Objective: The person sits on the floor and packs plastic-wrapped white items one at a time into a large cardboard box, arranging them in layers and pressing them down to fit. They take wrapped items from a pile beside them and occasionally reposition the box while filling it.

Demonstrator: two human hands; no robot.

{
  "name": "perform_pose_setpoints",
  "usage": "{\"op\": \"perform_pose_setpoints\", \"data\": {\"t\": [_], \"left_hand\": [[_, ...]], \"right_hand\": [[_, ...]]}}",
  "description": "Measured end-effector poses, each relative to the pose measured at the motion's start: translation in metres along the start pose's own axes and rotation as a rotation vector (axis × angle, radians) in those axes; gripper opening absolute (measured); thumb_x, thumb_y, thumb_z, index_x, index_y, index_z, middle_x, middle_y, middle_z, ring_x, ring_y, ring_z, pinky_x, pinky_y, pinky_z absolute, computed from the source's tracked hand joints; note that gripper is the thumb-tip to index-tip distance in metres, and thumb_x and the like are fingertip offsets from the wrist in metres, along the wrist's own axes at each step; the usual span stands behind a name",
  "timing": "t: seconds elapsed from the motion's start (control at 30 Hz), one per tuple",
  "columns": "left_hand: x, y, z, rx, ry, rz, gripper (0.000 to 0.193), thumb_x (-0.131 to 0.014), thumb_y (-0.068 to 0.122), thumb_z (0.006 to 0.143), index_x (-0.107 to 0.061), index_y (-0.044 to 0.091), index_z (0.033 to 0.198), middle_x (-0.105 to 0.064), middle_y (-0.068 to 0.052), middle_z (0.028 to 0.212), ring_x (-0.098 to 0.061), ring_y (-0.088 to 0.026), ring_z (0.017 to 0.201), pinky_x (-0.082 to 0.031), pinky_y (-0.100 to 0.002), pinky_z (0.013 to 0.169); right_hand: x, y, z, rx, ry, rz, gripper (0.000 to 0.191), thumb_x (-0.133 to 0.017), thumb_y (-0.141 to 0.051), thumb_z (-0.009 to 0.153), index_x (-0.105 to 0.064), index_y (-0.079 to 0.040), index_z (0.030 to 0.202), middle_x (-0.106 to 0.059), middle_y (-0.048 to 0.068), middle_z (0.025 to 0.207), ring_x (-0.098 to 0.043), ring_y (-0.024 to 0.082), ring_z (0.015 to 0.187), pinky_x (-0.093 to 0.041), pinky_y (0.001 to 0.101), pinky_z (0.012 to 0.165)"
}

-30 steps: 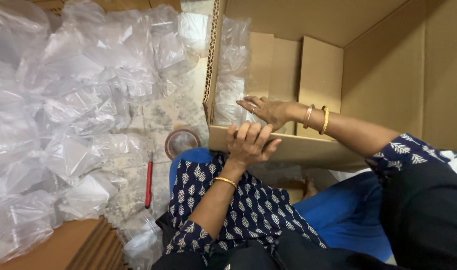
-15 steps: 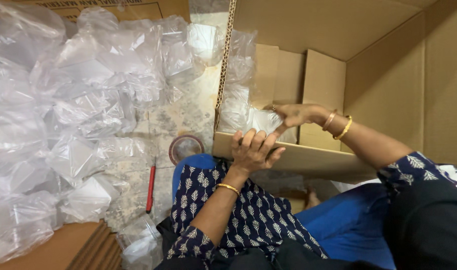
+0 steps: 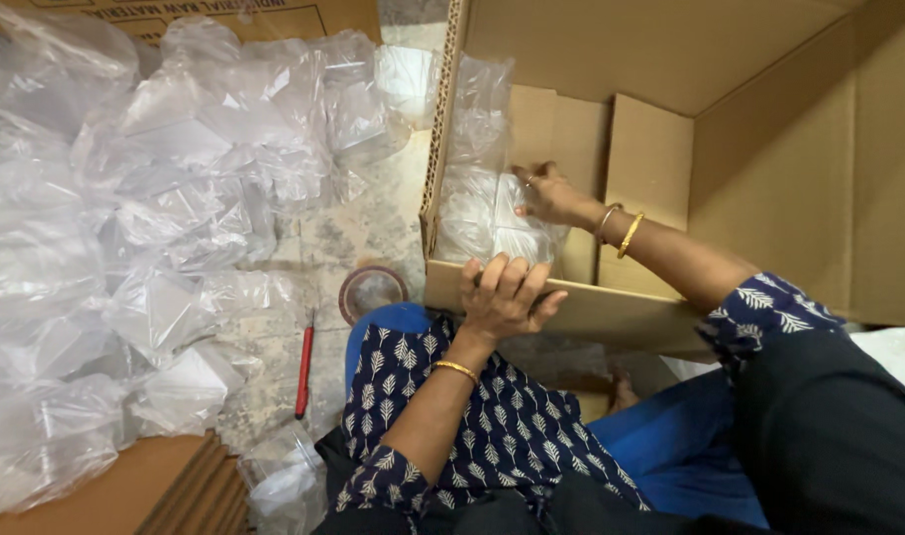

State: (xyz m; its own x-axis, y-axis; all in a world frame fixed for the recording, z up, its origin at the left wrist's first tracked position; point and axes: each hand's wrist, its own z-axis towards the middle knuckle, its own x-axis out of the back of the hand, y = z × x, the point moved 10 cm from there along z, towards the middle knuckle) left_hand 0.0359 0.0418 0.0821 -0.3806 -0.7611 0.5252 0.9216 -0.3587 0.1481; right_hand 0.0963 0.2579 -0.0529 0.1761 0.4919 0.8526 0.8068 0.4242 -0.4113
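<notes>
A large brown cardboard box (image 3: 670, 69) lies open in front of me. My left hand (image 3: 507, 297) grips its near flap (image 3: 611, 312), fingers curled over the edge. My right hand (image 3: 546, 193) reaches inside the box and presses on a clear plastic bag (image 3: 497, 218) that sits against the left wall. Both wrists wear gold bangles.
Several clear plastic bags (image 3: 155, 228) are heaped on the floor to the left. A roll of brown tape (image 3: 373, 290) and a red pen-like tool (image 3: 304, 367) lie on the patterned floor near my knee. Flat cardboard sheets (image 3: 145, 490) are stacked at the bottom left.
My right hand has moved from the flap's edge deeper into the box onto the plastic bag. My left hand stays on the flap.
</notes>
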Motion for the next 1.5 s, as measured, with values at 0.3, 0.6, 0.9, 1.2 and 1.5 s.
{"op": "perform_pose_setpoints", "data": {"t": [0.3,0.6,0.9,1.2,1.5], "left_hand": [[-0.008,-0.008,0.006,0.01,-0.064,-0.085,0.042,-0.067,0.053,0.096,-0.065,0.018,0.119,-0.057,-0.003,0.112,-0.051,-0.023,0.116,-0.021,-0.051,0.118],[0.076,-0.082,-0.025,0.133,0.304,-0.318,0.044,-0.079,0.017,0.089,-0.049,0.012,0.12,-0.047,-0.01,0.121,-0.048,-0.033,0.118,-0.042,-0.051,0.108],[0.086,-0.338,-0.093,0.76,-0.332,0.319,0.087,-0.078,0.048,0.076,-0.049,0.006,0.147,-0.043,-0.031,0.143,-0.035,-0.052,0.129,-0.029,-0.068,0.101],[0.08,-0.362,-0.161,1.125,-0.623,0.569,0.1,-0.085,0.053,0.066,-0.045,0.018,0.151,-0.031,-0.028,0.155,-0.023,-0.058,0.138,-0.024,-0.079,0.099],[0.155,-0.309,-0.131,0.926,-0.175,0.206,0.072,-0.088,0.038,0.061,-0.066,0.011,0.124,-0.055,-0.014,0.138,-0.048,-0.038,0.137,-0.037,-0.053,0.115]], "right_hand": [[0.069,-0.069,-0.05,0.198,-0.076,0.055,0.065,-0.06,-0.052,0.095,-0.051,-0.01,0.145,-0.06,0.022,0.136,-0.058,0.041,0.122,-0.048,0.0484,0.102],[0.069,-0.088,-0.192,0.248,0.394,-0.131,0.034,-0.065,-0.036,0.094,-0.064,-0.003,0.102,-0.069,0.02,0.085,-0.067,0.041,0.079,-0.054,0.0492,0.069],[0.098,-0.047,-0.213,0.232,0.446,0.103,0.017,-0.069,-0.026,0.093,-0.068,-0.01,0.088,-0.066,0.016,0.078,-0.067,0.033,0.072,-0.053,0.043,0.064],[0.076,-0.081,-0.216,0.405,0.374,-0.251,0.035,-0.067,-0.039,0.091,-0.063,-0.006,0.103,-0.065,0.011,0.09,-0.065,0.033,0.085,-0.052,0.0449,0.071],[0.092,-0.092,-0.226,0.471,0.495,-0.039,0.024,-0.071,-0.029,0.093,-0.065,-0.009,0.103,-0.067,0.008,0.095,-0.067,0.029,0.088,-0.054,0.0401,0.073]]}}
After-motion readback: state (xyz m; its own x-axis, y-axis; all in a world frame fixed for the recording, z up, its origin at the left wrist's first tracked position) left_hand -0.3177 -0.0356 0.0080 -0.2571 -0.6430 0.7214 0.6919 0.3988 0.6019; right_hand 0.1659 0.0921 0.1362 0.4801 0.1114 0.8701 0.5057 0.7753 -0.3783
